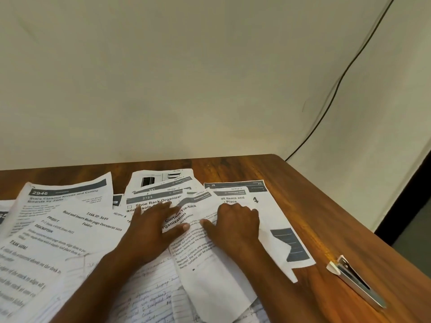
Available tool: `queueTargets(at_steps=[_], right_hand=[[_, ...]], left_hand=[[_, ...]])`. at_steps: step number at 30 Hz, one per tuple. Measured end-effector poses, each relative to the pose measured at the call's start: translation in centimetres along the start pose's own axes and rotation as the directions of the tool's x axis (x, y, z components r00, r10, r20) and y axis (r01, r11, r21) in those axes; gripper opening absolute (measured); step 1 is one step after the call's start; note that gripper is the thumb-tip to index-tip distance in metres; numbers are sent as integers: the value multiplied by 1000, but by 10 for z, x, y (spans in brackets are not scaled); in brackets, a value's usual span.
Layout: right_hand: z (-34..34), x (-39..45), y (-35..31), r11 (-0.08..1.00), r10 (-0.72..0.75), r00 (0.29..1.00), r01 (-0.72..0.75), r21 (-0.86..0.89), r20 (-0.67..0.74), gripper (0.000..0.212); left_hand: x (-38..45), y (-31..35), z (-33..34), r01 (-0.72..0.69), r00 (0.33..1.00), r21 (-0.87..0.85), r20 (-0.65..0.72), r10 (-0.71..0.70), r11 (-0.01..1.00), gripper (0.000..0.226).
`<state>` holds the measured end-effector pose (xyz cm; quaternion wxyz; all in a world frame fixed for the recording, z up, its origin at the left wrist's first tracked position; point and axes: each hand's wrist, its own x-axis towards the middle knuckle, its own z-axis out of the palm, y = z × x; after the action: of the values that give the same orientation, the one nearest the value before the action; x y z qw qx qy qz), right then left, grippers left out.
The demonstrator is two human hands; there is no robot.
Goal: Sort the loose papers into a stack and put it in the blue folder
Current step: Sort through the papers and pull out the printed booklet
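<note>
Many loose papers (77, 229) lie fanned across the wooden table (303, 194), overlapping at odd angles. Far left: printed sheets, one headed 2946 (67, 194), another marked Task ID 3649 (93, 220). Handwritten lined pages (149, 292) peek out nearest the camera. Centre: left hand (154, 231) lies flat, fingers spread and straight, pressing the pile, gripping nothing. Between the hands, curtain tie-back sheet (203, 248), tilted. Right hand (235, 224) rests on it with knuckles raised, fingers bent; whether it pinches the edge, cannot tell. Right of the pile, a metal clip (356, 280), apart from the sheets. Blue folder not in view.

Judgement: gathering barely begun. Best to sweep both hands inward, draw sheets under one another without creasing, then square edges against the tabletop.
</note>
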<state>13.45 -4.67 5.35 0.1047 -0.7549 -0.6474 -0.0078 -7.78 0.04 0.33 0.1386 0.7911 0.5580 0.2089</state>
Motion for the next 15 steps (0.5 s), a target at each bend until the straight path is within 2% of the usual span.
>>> queueTargets(at_steps=[3,8,11,15], right_hand=[[-4,2,3,999,-3,1000,4,38,-23,59],[-7,13,32,978,124,991,-115,176,-42,48],[-3,17,51,973,188,982,-182,146,-30,49],[-1,22,75,952,304,949,-299,63,-90,56]], left_hand=[[-1,-6,-1,8,999,-70,-33,-10,998,112],[1,-18,-4,20,1000,-76,-20,-22,997,107],[1,-19,-5,15,1000,-68,-22,-17,998,107],[1,-20,-7,34,999,-72,-18,-35,997,114]])
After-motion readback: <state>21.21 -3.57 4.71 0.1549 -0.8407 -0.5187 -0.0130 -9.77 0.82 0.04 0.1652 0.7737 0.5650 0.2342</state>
